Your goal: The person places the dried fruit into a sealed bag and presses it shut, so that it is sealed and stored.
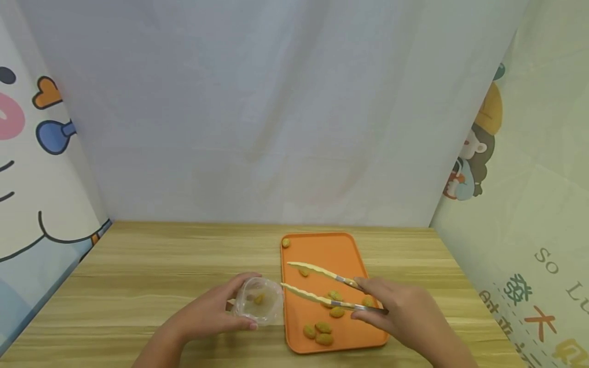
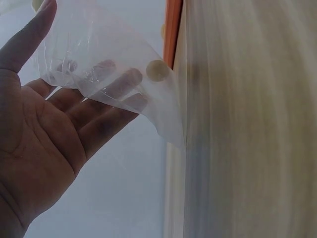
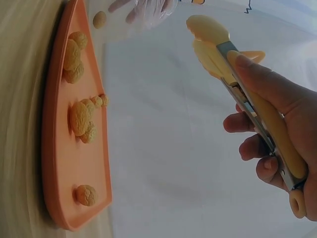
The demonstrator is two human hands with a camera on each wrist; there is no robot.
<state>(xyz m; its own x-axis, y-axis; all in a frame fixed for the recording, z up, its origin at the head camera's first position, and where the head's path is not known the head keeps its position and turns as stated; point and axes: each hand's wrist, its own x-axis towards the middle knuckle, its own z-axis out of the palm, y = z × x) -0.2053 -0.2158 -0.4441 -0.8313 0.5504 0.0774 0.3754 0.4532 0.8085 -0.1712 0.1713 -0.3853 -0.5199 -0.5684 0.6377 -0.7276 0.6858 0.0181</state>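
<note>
My left hand point(image 1: 213, 313) grips a clear plastic bag point(image 1: 272, 305) by its rim, thumb on the near side and fingers behind. One wrinkled tan oval piece point(image 2: 157, 70) lies at the bottom of the bag. In my right hand point(image 1: 407, 309) is a pair of tongs point(image 3: 273, 124) with pale yellow scalloped tips and metal arms. Their arms stand apart, with nothing between the tips, above an orange tray point(image 1: 322, 250) and pointing at the bag. More wrinkled oval pieces point(image 1: 324, 339) lie on the tray, some clustered; their exact kind I cannot tell.
The tray rests on a wood-grain table point(image 1: 184, 250), to the right of the bag. A white cloth point(image 1: 239, 112) hangs behind the table. Printed cloths with cartoon figures flank it on the left point(image 1: 50, 194) and right point(image 1: 529, 204).
</note>
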